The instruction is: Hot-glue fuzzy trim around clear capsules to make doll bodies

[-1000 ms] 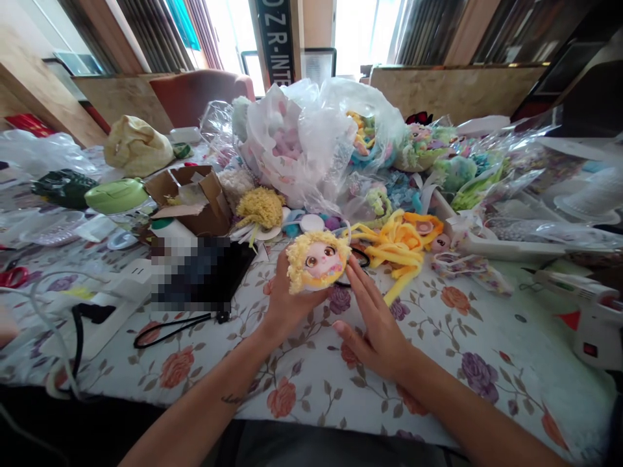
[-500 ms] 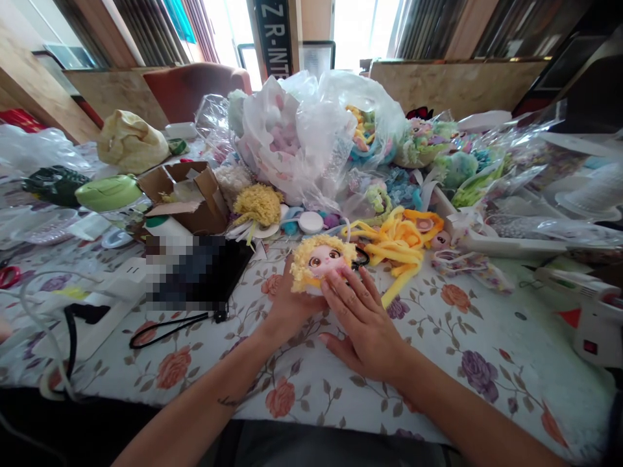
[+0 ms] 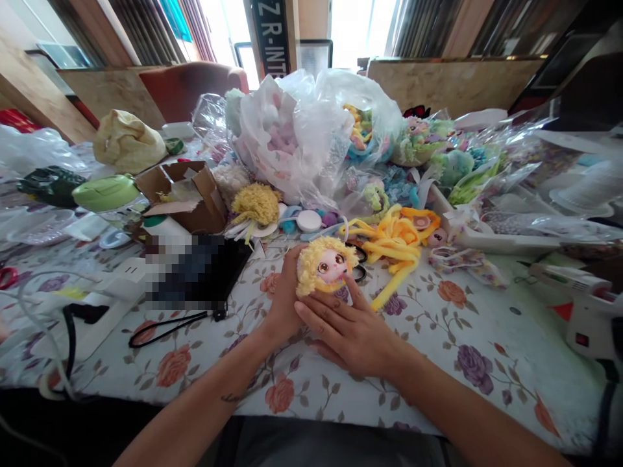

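A doll head [image 3: 331,264] with fluffy yellow curls and large brown eyes faces up toward the camera, low over the flowered cloth. My left hand [image 3: 287,295] is wrapped round its left side and back, with the fingertips mostly hidden behind the curls. Across the lower front of the head lies my right hand [image 3: 343,324], its fingers extended and the index fingertip touching near the mouth. Behind the head and to its right is a tangle of yellow and orange plush strips [image 3: 399,239]. Black scissor handles [image 3: 360,263] show partly beside the curls.
Plastic bags of plush pieces [image 3: 311,130] fill the back. On the left are a cardboard box [image 3: 187,198], a black pouch [image 3: 233,266] with a cord and a white power strip [image 3: 92,324]. A glue gun [image 3: 584,311] stands at the right edge.
The doll head has turned slightly to the right. My right hand has slid lower and left across its front, uncovering more of the mouth area.
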A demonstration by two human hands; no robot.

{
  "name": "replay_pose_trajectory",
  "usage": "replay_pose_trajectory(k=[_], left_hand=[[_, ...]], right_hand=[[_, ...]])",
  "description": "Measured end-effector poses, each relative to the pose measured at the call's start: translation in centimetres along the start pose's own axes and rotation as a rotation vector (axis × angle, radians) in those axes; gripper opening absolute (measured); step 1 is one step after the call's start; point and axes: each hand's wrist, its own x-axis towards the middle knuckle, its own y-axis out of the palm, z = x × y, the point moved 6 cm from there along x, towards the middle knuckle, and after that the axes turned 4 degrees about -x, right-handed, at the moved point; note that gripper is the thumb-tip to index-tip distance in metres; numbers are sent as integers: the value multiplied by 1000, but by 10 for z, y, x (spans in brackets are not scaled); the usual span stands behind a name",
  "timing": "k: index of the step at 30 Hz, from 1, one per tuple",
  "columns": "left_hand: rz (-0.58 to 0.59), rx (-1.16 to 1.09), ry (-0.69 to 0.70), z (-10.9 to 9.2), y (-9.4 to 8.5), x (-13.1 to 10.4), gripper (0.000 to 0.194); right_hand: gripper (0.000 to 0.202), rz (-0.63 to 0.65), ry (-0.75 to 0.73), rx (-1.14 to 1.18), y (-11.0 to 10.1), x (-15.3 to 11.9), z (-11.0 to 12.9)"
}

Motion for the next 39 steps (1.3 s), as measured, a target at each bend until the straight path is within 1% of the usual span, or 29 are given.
replay_pose_trajectory(k=[2, 3, 4, 6, 8, 9, 10, 12, 14, 16, 17, 20, 21, 23, 25, 27, 29, 31, 32, 33, 35, 37, 39], left_hand=[[-42, 178, 137, -7, -3, 2, 60], [-83, 288, 230, -12, -5, 2, 66], [-127, 391, 331, -18, -7, 1, 70], [-190, 542, 510, -27, -9, -3, 69], [-200, 640, 629, -32, -7, -8, 67], [-184, 676, 669, -33, -5, -10, 66], [-163, 700, 707, -33, -2, -12, 65], [-119, 709, 776, -33, 3, -17, 60], [-96, 693, 830, -34, 7, -20, 55], [-99, 696, 865, -35, 11, -23, 52], [-92, 709, 878, -36, 13, -24, 52], [-13, 722, 878, -38, 20, -26, 55], [35, 702, 859, -39, 22, -26, 56], [143, 614, 776, -38, 23, -26, 58], [214, 433, 641, -38, 20, -23, 56], [205, 178, 426, -33, 13, -17, 50], [195, -64, 153, -22, 9, -11, 43], [251, -230, -94, -12, 12, -10, 41], [285, -280, -181, -10, 14, -10, 41], [306, -312, -243, -9, 15, -11, 42], [315, -338, -315, -9, 16, -12, 46], [311, -333, -353, -9, 17, -14, 50], [305, -315, -363, -9, 18, -15, 51]], right_hand=[[45, -160, 3, 65, -14, -3, -2], [46, -241, 52, 111, -20, -6, -7], [48, -306, 145, 167, -25, -9, -14], [46, -361, 427, 319, -24, -16, -36], [43, -351, 700, 562, -12, -23, -54], [44, -344, 795, 707, -4, -25, -59], [46, -340, 857, 852, 4, -25, -62], [55, -334, 914, 1091, 15, -23, -62], [67, -323, 932, 1215, 21, -20, -59], [77, -318, 963, 1243, 23, -20, -58], [79, -322, 990, 1228, 23, -22, -59], [72, -357, 1068, 1165, 20, -28, -64], [68, -372, 1077, 1159, 20, -30, -66], [63, -393, 1067, 1172, 19, -32, -70], [56, -405, 1056, 1179, 19, -35, -75], [50, -403, 1060, 1170, 21, -38, -79], [46, -392, 1056, 1168, 23, -40, -81], [46, -368, 1036, 1186, 25, -40, -80], [46, -352, 1027, 1196, 25, -40, -80], [45, -330, 1021, 1202, 24, -39, -78], [41, -275, 998, 1194, 22, -36, -76], [38, -219, 977, 1154, 20, -32, -74], [38, -209, 988, 1058, 17, -32, -75]])
